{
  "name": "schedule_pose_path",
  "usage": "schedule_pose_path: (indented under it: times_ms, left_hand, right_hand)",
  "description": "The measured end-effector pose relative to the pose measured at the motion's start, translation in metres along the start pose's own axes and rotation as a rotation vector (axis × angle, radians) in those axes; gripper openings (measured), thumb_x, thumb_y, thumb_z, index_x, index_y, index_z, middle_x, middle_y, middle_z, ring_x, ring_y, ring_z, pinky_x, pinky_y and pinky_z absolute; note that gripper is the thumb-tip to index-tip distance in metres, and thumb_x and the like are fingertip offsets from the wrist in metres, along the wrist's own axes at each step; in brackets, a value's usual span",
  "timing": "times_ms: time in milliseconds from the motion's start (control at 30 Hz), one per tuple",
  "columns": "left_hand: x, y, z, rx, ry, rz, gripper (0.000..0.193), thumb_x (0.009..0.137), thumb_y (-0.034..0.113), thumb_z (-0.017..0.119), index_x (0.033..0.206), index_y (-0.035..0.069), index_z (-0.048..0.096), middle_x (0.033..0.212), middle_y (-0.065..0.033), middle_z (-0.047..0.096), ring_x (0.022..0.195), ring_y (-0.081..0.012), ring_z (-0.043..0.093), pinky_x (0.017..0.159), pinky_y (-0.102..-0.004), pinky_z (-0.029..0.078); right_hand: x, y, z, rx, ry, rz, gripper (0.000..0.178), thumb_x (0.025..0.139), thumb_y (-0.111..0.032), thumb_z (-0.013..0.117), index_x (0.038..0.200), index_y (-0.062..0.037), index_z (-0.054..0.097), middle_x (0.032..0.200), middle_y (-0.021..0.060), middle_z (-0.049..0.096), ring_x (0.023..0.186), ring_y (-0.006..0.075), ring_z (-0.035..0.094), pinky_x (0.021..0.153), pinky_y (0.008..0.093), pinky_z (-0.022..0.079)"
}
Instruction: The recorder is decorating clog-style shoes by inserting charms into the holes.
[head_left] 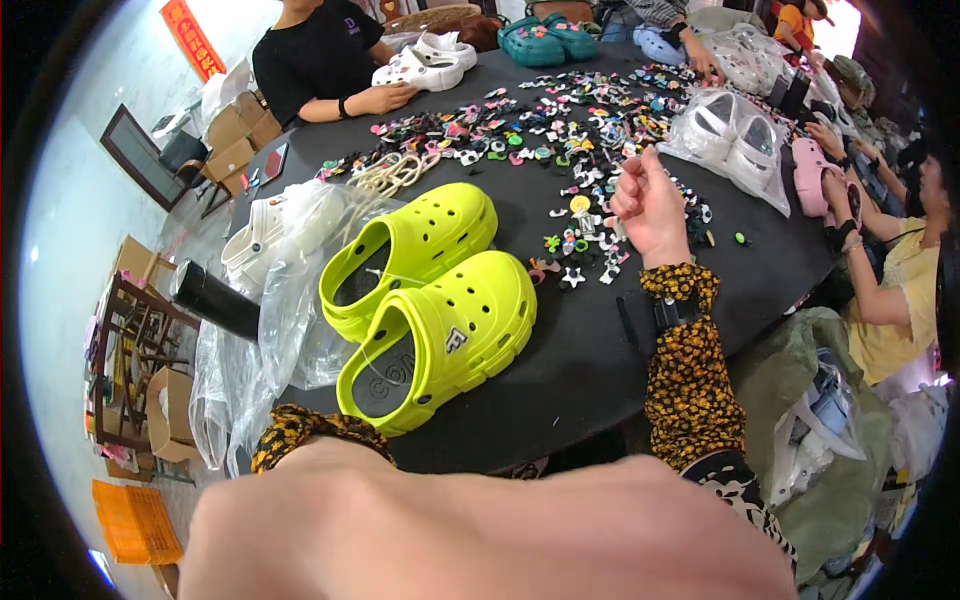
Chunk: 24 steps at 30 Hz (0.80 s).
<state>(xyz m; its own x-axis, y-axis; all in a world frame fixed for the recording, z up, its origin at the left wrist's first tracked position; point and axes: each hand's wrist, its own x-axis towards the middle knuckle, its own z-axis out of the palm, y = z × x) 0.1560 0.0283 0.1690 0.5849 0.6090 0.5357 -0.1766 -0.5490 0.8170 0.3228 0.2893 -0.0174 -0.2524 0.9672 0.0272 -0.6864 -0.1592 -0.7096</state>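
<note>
A pair of lime-green clogs (440, 330) lies side by side on the dark table (590, 390), joined by a thin clear tie. On the nearer clog sits one small white-and-black charm (455, 341). My right hand (650, 200) is raised over the charm pile's near right side, fingers curled in and thumb up. Whatever it may hold is hidden. Very close to the camera, my left hand (480, 530) fills the lower edge, large and blurred; its fingers cannot be made out. Many colourful shoe charms (580, 130) are spread across the table beyond the clogs.
Left of the clogs are clear plastic bags (285, 330), white clogs (260, 235) and a black cylinder (215, 300). Bagged white clogs (735, 140) lie to the right. Across the table, a person in black (320, 60) handles white clogs. More people sit at the right; one holds a pink clog (810, 175).
</note>
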Motion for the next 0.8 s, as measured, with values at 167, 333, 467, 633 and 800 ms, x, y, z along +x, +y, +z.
schedule_pose_path:
  times_ms: [167, 333, 467, 633, 800]
  left_hand:
    - [0.005, -0.005, -0.005, -0.003, -0.041, 0.006, 0.010, 0.087, 0.007, 0.056, 0.096, 0.001, 0.056, 0.095, -0.0178, 0.062, 0.085, -0.0278, 0.060, 0.073, -0.0375, 0.050]
    - [0.008, -0.009, -0.008, -0.001, -0.067, 0.006, 0.013, 0.087, 0.006, 0.055, 0.099, 0.000, 0.055, 0.098, -0.0176, 0.061, 0.086, -0.0271, 0.060, 0.074, -0.0372, 0.050]
    - [0.017, -0.014, -0.011, 0.013, -0.108, 0.044, 0.015, 0.087, 0.005, 0.054, 0.101, -0.001, 0.055, 0.100, -0.0174, 0.061, 0.088, -0.0265, 0.060, 0.075, -0.0369, 0.050]
    - [0.019, -0.017, -0.013, 0.017, -0.132, 0.063, 0.018, 0.087, 0.004, 0.053, 0.104, -0.003, 0.055, 0.102, -0.0172, 0.061, 0.090, -0.0258, 0.060, 0.076, -0.0366, 0.049]
    - [0.018, -0.021, -0.006, 0.026, -0.122, 0.076, 0.021, 0.087, 0.003, 0.053, 0.106, -0.004, 0.055, 0.104, -0.0170, 0.061, 0.091, -0.0250, 0.059, 0.077, -0.0363, 0.049]
  right_hand:
    - [0.001, -0.002, -0.002, -0.031, -0.023, -0.010, 0.037, 0.094, -0.040, 0.049, 0.081, -0.0062, 0.055, 0.056, -0.0009, 0.040, 0.043, 0.0112, 0.034, 0.041, 0.0283, 0.027]
    - [0.000, 0.000, 0.003, -0.048, -0.013, -0.004, 0.038, 0.094, -0.040, 0.048, 0.081, -0.0056, 0.054, 0.056, -0.0011, 0.039, 0.043, 0.0114, 0.034, 0.040, 0.0285, 0.028]
    - [0.000, 0.001, 0.003, -0.050, -0.001, 0.012, 0.038, 0.095, -0.040, 0.047, 0.081, -0.0057, 0.053, 0.056, -0.0014, 0.038, 0.043, 0.0117, 0.035, 0.041, 0.0291, 0.028]
    - [-0.007, 0.002, 0.009, -0.064, 0.018, 0.012, 0.038, 0.095, -0.040, 0.048, 0.080, -0.0058, 0.053, 0.056, -0.0014, 0.038, 0.043, 0.0106, 0.033, 0.041, 0.0276, 0.027]
    - [-0.010, -0.003, 0.009, -0.051, 0.020, 0.002, 0.039, 0.096, -0.040, 0.047, 0.079, -0.0055, 0.053, 0.055, -0.0013, 0.038, 0.042, 0.0102, 0.031, 0.041, 0.0265, 0.027]
